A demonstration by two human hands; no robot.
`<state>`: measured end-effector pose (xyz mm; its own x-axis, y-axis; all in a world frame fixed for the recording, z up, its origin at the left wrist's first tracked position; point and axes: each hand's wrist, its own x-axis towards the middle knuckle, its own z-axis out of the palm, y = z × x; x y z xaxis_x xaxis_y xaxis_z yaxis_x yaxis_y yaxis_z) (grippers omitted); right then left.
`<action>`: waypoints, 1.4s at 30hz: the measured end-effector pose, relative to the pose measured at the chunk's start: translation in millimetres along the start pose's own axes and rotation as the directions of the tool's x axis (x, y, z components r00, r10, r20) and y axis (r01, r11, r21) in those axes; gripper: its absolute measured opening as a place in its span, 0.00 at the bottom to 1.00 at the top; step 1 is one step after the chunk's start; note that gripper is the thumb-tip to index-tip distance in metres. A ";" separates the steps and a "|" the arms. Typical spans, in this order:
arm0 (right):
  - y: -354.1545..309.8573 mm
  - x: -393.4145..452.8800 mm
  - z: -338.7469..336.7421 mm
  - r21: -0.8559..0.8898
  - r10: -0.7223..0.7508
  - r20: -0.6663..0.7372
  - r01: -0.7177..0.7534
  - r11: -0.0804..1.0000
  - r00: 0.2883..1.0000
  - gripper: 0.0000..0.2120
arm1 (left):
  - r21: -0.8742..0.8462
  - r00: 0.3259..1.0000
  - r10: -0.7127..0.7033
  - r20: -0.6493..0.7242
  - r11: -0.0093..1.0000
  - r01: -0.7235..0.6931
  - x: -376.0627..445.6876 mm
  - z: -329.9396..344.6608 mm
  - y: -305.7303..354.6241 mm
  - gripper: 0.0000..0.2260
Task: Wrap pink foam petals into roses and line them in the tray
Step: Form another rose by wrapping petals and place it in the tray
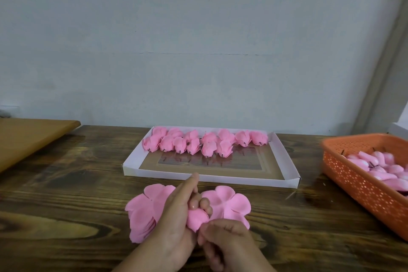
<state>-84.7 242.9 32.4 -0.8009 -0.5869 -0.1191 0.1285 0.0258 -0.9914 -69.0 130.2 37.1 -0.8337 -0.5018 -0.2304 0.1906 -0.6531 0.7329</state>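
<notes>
Rose in progress: a half-wrapped pink foam bud [197,218] sits between both hands above the near edge of the tabletop [66,194], just in front of the tray.
Step in hand: judging by the curled petal, wrapping is under way; the bud is not yet closed.
Left hand [176,216]: reaches in from below, palm turned right, fingers [199,202] curled over the top of the bud and grasping it.
Right hand [225,243]: lies low and close, fingers bent inward, pinching the bud's lower end.
Loose petals: one flat flower-shaped stack [143,212] lies left of the hands, another [229,203] right, both on the tabletop.
Tray [209,178]: white, at the middle of the tabletop; finished roses [205,141] fill two rows along its far side, the near half bare.
Orange basket [362,183]: at the right edge, holding pink pieces.
Next move: probably tightening the wrap, then setting the rose beside the second row.
</notes>
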 end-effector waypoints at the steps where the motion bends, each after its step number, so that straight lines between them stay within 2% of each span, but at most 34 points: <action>1: 5.4 2.6 -2.8 -0.057 0.041 0.107 -0.035 0.998 0.993 0.16 | 0.022 1.000 -0.002 -0.001 1.000 0.002 -0.7 -0.5 0.2 0.17; 3: 7.8 3.9 -4.0 -0.061 0.056 0.124 -0.049 0.997 0.991 0.17 | 0.071 0.999 0.011 -0.035 0.997 -0.008 0.6 -2.4 -0.8 0.19; 5: 11.5 3.8 -5.3 -0.146 0.036 0.133 -0.016 0.989 0.990 0.12 | 0.104 0.998 0.012 -0.063 0.995 -0.005 1.7 -2.8 -1.8 0.19; 6: 8.5 3.4 -3.4 -0.196 0.013 0.070 0.000 0.981 0.997 0.09 | 0.116 0.997 0.011 -0.071 0.993 -0.003 1.9 -2.8 -2.0 0.19; 8: 13.4 2.7 -5.8 -0.330 -0.177 -0.028 0.158 0.931 0.984 0.07 | 0.115 0.997 0.007 -0.071 0.993 0.001 1.6 -2.3 -1.3 0.20; 9: 16.7 3.4 -6.6 -0.363 -0.285 -0.027 0.256 0.896 0.958 0.10 | 0.110 0.998 0.001 -0.066 0.994 0.006 0.8 -2.3 -0.5 0.21; 11: 16.2 1.3 -5.9 -0.371 -0.399 -0.006 0.368 0.852 0.917 0.16 | 0.134 0.998 -0.009 -0.061 0.991 0.017 -1.5 -2.4 -0.2 0.23; 14: 15.8 2.0 -6.0 -0.377 -0.363 0.050 0.354 0.856 0.931 0.16 | 0.143 0.997 -0.013 -0.081 0.989 0.024 -3.3 -0.9 -2.6 0.23; 18: 21.0 7.3 -8.3 -0.465 -0.504 -0.016 0.439 0.768 0.864 0.10 | 0.112 1.000 -0.012 -0.023 0.994 0.014 -3.5 1.2 -4.4 0.23; 21: 22.0 7.6 -7.6 -0.465 -0.571 -0.025 0.496 0.733 0.821 0.12 | 0.114 0.999 0.002 0.045 0.993 -0.007 -3.8 1.8 -5.3 0.23; 24: 20.4 8.5 -9.5 -0.454 -0.582 -0.024 0.510 0.731 0.813 0.14 | 0.116 0.994 0.037 0.100 0.992 -0.048 -4.4 2.8 -6.1 0.22; 28: 15.1 10.6 -14.8 -0.391 -0.587 -0.034 0.530 0.753 0.809 0.15 | 0.172 0.978 0.127 0.166 0.973 -0.155 -6.6 1.0 -1.9 0.19; 31: 2.9 15.6 -26.9 -0.324 -0.575 -0.109 0.518 0.792 0.811 0.13 | 0.292 0.952 0.281 0.123 0.906 -0.305 -2.7 -2.6 -2.4 0.23; 32: -2.2 19.3 -33.2 -0.304 -0.577 -0.149 0.518 0.800 0.803 0.13 | 0.334 0.932 0.348 0.106 0.870 -0.363 -0.2 -4.0 -4.7 0.19; 34: -14.0 29.5 -48.4 -0.283 -0.570 -0.245 0.505 0.816 0.784 0.13 | 0.433 0.849 0.520 0.092 0.747 -0.504 1.2 -8.0 -8.8 0.07; 35: -20.6 36.9 -56.5 -0.301 -0.564 -0.286 0.486 0.821 0.775 0.12 | 0.483 0.790 0.599 0.128 0.658 -0.577 1.4 -11.0 -11.3 0.10; 38: -33.8 65.4 -80.1 -0.394 -0.446 -0.351 0.302 0.868 0.823 0.07 | 0.572 0.599 0.694 0.399 0.323 -0.754 -3.2 -15.3 -18.1 0.16; 40: -36.6 84.9 -92.4 -0.440 -0.320 -0.365 0.141 0.887 0.875 0.08 | 0.498 0.405 0.676 0.616 0.064 -0.865 -6.1 -15.0 -23.4 0.15; 41: -36.1 94.5 -97.9 -0.473 -0.281 -0.372 0.080 0.877 0.885 0.10 | 0.443 0.316 0.656 0.685 -0.030 -0.896 -6.2 -16.0 -27.0 0.14; 42: -35.9 103.5 -101.7 -0.519 -0.266 -0.377 0.035 0.854 0.887 0.11 | 0.403 0.258 0.637 0.726 -0.091 -0.911 -6.3 -17.4 -29.9 0.14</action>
<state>-231.6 263.5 50.1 -0.9653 -0.2224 0.1370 -0.2219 0.4215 -0.8792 -60.4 143.0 5.5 -0.4701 -0.1337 0.8724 0.5331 0.7448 0.4013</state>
